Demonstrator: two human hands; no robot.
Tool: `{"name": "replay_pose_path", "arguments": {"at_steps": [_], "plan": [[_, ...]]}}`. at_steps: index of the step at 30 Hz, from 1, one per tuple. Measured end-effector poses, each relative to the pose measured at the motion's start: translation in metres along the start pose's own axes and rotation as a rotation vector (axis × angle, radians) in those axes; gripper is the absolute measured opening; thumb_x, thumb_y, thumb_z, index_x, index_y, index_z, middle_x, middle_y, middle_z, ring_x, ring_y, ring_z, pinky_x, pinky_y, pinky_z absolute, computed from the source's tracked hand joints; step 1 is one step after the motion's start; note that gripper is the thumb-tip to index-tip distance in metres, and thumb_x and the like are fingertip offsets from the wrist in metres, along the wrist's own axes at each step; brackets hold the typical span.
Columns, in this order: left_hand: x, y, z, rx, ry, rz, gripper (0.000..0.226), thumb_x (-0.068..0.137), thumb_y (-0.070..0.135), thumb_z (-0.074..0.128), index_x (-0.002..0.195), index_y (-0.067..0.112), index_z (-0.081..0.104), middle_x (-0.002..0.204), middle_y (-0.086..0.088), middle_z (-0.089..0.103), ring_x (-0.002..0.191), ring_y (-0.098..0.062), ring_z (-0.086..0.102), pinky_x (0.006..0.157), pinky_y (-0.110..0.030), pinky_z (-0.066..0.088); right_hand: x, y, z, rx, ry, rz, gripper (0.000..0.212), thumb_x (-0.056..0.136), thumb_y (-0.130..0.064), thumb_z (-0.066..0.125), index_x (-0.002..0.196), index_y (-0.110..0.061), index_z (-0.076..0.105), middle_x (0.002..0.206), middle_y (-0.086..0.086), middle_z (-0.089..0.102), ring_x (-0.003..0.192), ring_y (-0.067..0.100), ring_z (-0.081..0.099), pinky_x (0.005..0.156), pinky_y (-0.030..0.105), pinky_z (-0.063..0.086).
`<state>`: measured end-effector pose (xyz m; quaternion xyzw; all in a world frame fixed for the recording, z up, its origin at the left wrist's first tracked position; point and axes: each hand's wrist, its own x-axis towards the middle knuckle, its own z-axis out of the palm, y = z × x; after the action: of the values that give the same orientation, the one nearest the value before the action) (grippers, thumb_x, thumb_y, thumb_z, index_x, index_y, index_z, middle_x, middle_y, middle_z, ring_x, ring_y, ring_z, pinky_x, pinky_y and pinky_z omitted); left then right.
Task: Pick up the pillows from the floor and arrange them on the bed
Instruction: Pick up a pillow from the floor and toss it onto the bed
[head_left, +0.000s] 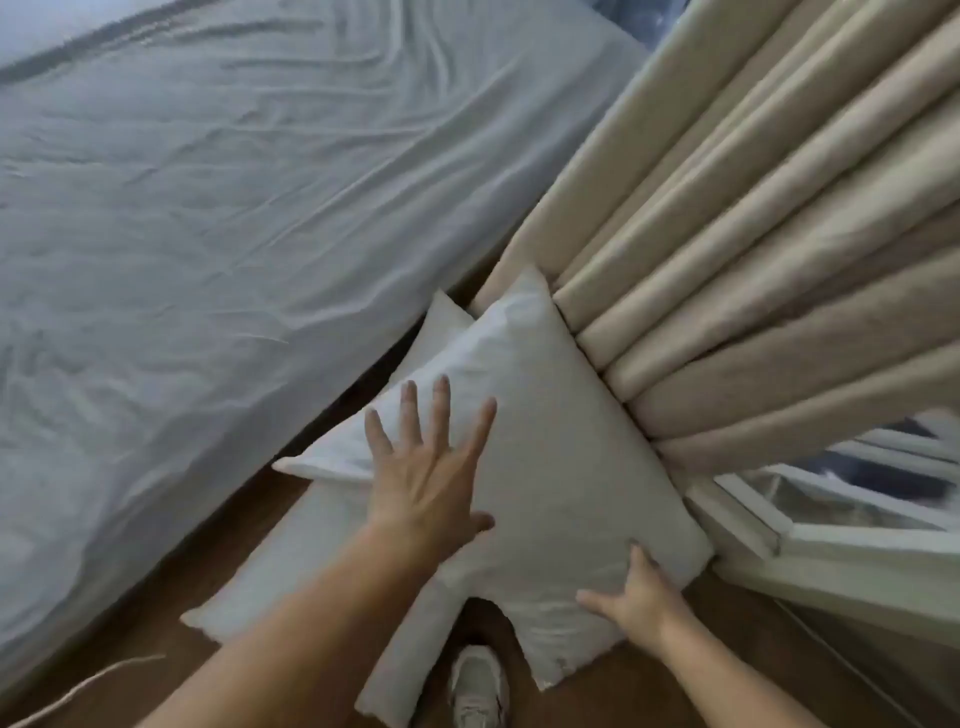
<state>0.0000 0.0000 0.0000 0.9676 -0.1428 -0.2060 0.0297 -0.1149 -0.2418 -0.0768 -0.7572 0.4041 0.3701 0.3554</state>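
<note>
Fingers (441, 410) of the left hand (426, 478) lie spread on the top pillow (545, 441); right hand (639, 597) grips its lower edge.

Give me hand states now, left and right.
Left hand: open, fingers spread, flat on the top pillow.
Right hand: gripping the same pillow's near edge; fingers partly hidden, looks closed on it.

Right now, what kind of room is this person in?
Most likely a bedroom. There is a bed with a pale sheet, white pillows lying on the wooden floor beside it, and long cream curtains by a window.
</note>
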Motion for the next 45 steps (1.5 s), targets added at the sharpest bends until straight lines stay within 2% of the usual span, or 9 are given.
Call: {"name": "replay_pose_path", "arguments": {"at_steps": [5, 8, 10, 12, 14, 24, 32, 38, 45], "plan": [[0.112, 0.008, 0.082, -0.142, 0.019, -0.058, 0.144, 0.040, 0.083, 0.067, 0.137, 0.043, -0.032, 0.157, -0.017, -0.021, 0.143, -0.042, -0.013, 0.107, -0.073, 0.003, 0.106, 0.063, 0.030, 0.382, 0.029, 0.150, 0.167, 0.028, -0.064, 0.090, 0.150, -0.016, -0.014, 0.155, 0.007, 0.027, 0.139, 0.027, 0.032, 0.113, 0.043, 0.032], [0.138, 0.003, 0.133, -0.119, 0.132, 0.010, 0.130, 0.047, 0.085, 0.060, 0.144, 0.040, -0.014, 0.153, -0.022, 0.018, 0.137, -0.043, 0.025, 0.104, -0.067, 0.025, 0.155, 0.068, 0.076, 0.395, 0.187, 0.056, 0.164, 0.026, -0.070, 0.087, 0.150, -0.026, -0.010, 0.155, -0.001, 0.023, 0.142, 0.025, 0.023, 0.115, 0.047, 0.028], [0.152, -0.006, 0.143, -0.039, 0.268, 0.070, 0.107, 0.062, 0.079, 0.056, 0.145, 0.032, 0.009, 0.132, -0.022, 0.044, 0.115, -0.043, 0.047, 0.091, -0.059, 0.038, 0.179, 0.061, 0.098, 0.358, 0.348, 0.017, 0.136, 0.038, -0.064, 0.088, 0.147, -0.024, 0.018, 0.141, -0.001, 0.042, 0.134, 0.027, 0.037, 0.106, 0.047, 0.039], [0.162, -0.009, 0.154, -0.010, 0.380, 0.177, 0.078, 0.077, 0.067, 0.054, 0.137, 0.019, 0.036, 0.117, -0.020, 0.055, 0.100, -0.041, 0.054, 0.080, -0.051, 0.041, 0.203, 0.055, 0.120, 0.335, 0.554, -0.020, 0.061, 0.060, -0.045, 0.085, 0.105, -0.013, 0.058, 0.099, 0.003, 0.064, 0.105, 0.031, 0.061, 0.080, 0.035, 0.047], [0.165, -0.007, 0.157, -0.039, 0.417, 0.292, 0.049, 0.088, 0.052, 0.052, 0.116, 0.012, 0.056, 0.113, -0.016, 0.061, 0.095, -0.039, 0.058, 0.072, -0.047, 0.042, 0.218, 0.048, 0.128, 0.316, 0.728, -0.037, 0.020, 0.077, -0.019, 0.074, 0.072, -0.009, 0.057, 0.079, 0.012, 0.066, 0.084, 0.034, 0.065, 0.066, 0.031, 0.038], [0.074, -0.070, 0.041, -0.070, 0.407, 0.389, 0.026, 0.085, 0.034, 0.064, 0.084, 0.010, 0.056, 0.081, -0.014, 0.069, 0.074, -0.039, 0.066, 0.053, -0.039, 0.037, 0.040, 0.031, 0.079, 0.619, 0.635, -0.005, 0.003, 0.078, -0.017, 0.072, 0.076, -0.019, 0.071, 0.076, 0.000, 0.069, 0.073, 0.018, 0.064, 0.065, 0.028, 0.051], [-0.042, -0.284, -0.189, -0.111, 0.597, -0.075, 0.039, 0.086, 0.049, 0.057, 0.080, 0.010, 0.059, 0.078, -0.022, 0.068, 0.069, -0.043, 0.066, 0.057, -0.043, 0.045, -0.163, -0.238, 0.083, 0.615, 0.590, -0.361, 0.007, 0.084, -0.017, 0.066, 0.077, -0.015, 0.067, 0.061, 0.006, 0.067, 0.051, 0.017, 0.063, 0.039, 0.013, 0.043], [-0.167, -0.533, -0.289, -0.294, 0.757, -0.734, 0.057, 0.083, 0.068, 0.041, 0.091, 0.012, 0.054, 0.087, -0.032, 0.064, 0.079, -0.045, 0.063, 0.075, -0.051, 0.051, -0.322, -0.522, 0.171, 0.228, 0.503, -0.972, 0.014, 0.086, -0.015, 0.060, 0.092, -0.010, 0.072, 0.092, 0.017, 0.073, 0.092, 0.033, 0.066, 0.082, 0.037, 0.048], [-0.274, -0.657, -0.291, -0.162, 0.399, -1.181, 0.046, 0.092, 0.038, 0.040, 0.126, 0.009, 0.048, 0.127, -0.022, 0.054, 0.110, -0.042, 0.055, 0.091, -0.047, 0.046, -0.427, -0.633, 0.296, -0.208, 0.271, -1.281, 0.020, 0.087, -0.009, 0.053, 0.096, -0.013, 0.070, 0.098, 0.011, 0.072, 0.096, 0.029, 0.063, 0.078, 0.031, 0.046]]}}
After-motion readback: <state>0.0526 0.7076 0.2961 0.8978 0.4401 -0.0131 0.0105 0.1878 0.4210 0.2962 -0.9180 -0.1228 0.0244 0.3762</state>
